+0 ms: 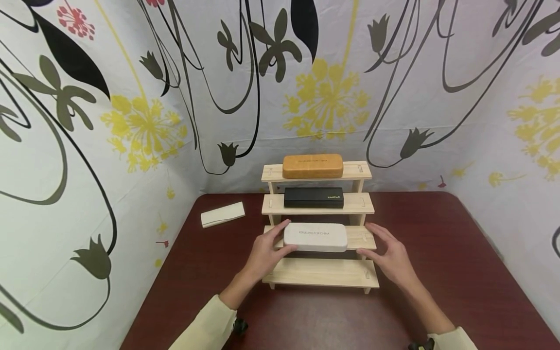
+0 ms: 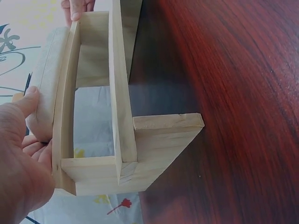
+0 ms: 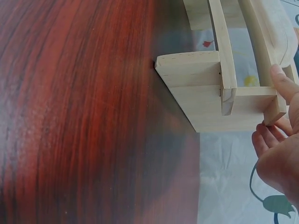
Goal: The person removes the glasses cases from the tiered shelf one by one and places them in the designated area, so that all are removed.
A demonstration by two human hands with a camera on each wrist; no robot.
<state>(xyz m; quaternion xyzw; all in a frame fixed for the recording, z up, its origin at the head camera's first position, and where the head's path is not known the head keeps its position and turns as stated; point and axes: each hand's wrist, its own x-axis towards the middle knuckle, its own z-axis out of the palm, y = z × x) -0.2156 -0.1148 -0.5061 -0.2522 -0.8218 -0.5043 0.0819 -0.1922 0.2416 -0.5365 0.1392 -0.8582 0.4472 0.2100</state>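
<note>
A four-tier wooden display rack [image 1: 321,273] stands on the dark red table. On its second tier from the bottom lies a white glasses case [image 1: 315,237] with small lettering. My left hand [image 1: 267,252] holds the left end of this case; in the left wrist view the thumb lies against the case [image 2: 46,86] and the fingers curl at its end. At the right end of the same tier, my right hand [image 1: 392,255] grips the board, thumb at the front edge and fingers round the end, apart from the case.
An orange-brown glasses case [image 1: 312,166] lies on the top tier and a black glasses case [image 1: 313,198] on the tier below it. Left of the rack, a flat whitish folded item [image 1: 223,214] lies on the table [image 1: 437,253]. Flower-patterned cloth [image 1: 271,112] hangs around the table.
</note>
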